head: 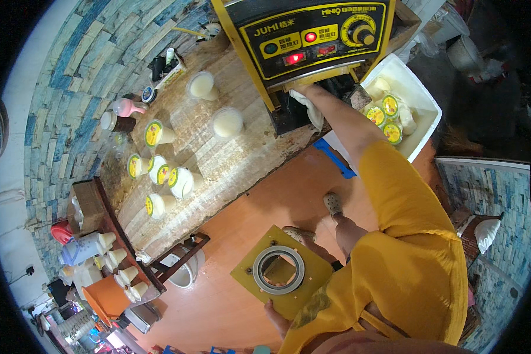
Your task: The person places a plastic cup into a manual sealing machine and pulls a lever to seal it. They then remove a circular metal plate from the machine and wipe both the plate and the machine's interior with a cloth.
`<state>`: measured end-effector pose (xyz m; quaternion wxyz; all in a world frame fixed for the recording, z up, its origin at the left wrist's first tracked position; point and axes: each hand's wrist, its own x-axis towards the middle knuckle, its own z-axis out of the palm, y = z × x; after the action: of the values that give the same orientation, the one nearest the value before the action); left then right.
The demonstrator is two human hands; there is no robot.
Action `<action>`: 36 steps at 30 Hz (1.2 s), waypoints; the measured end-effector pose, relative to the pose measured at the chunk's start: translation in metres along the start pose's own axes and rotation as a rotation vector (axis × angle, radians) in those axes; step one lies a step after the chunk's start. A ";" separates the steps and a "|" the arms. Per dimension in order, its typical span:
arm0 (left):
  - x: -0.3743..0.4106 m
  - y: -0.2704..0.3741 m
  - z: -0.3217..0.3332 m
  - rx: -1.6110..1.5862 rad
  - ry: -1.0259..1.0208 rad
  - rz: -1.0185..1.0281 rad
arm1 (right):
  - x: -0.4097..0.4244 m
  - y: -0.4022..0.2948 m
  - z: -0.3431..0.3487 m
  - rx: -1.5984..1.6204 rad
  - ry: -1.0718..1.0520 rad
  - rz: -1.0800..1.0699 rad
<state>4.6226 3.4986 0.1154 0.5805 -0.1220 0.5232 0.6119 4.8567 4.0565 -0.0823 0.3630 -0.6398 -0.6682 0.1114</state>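
Observation:
My left hand [276, 315] grips the lower edge of a square yellow metal plate [309, 270], which has a grey ring [300, 283] around its opening. The plate is tilted above the floor. My right hand [305, 90] reaches under the front panel of a black and yellow JUMI cup sealing machine [259, 53]; its fingers are hidden inside. A white cloth [312, 110] hangs beside that wrist. Red lights glow on the panel, near a round dial [363, 34]. Filled cups with printed film lids [158, 133] and cups with pale, unprinted tops [227, 123] are on the wooden table.
A white foam box [434, 110] with sealed cups is right of the machine. Several cups [128, 274] and an orange container [106, 298] occupy a lower-left shelf. Small bottles stand by the brick-pattern wall. A blue stool-like object [334, 159] is below the table edge.

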 end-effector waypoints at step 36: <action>-0.038 0.022 0.017 0.173 0.092 -0.023 | -0.036 -0.110 -0.088 1.357 -0.139 0.919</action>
<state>4.6234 3.4950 0.1622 0.5710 -0.1054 0.5987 0.5517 4.8242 3.9773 0.0355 0.5467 -0.4828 -0.1478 0.6680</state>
